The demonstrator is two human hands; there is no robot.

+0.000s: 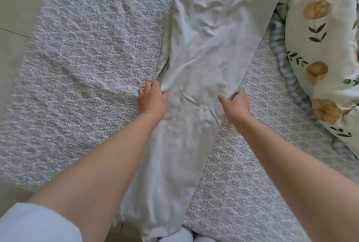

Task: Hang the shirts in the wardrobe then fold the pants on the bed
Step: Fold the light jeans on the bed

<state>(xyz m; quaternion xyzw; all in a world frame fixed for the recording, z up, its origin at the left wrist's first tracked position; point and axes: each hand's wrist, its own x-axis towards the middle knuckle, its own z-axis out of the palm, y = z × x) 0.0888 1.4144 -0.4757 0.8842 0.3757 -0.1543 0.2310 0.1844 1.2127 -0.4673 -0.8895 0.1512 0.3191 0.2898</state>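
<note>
Pale, thin-looking pants [209,47] are laid out on the bed [77,66], a bit right of its middle. The long axis runs near to far and leans slightly right at the far end. The near end droops over the bed's near edge, and the far end reaches up beside the floral duvet [320,47]. I honestly can't tell which end is the waist, though what look like drawstring ends [189,98] lie between the hands. The left hand [152,100] has its fingers curled, pinching the left edge about midway along. The right hand [236,104] grips the right edge at about the same level, with one digit sticking out. My guess is a fold across the middle comes next. What could go wrong: the far half is pretty rumpled, so folding now would just press those creases in. If one hand pulls harder than the other, the edges won't line up. That dangling near end could also drag the whole thing toward the floor once the middle lifts.
</note>
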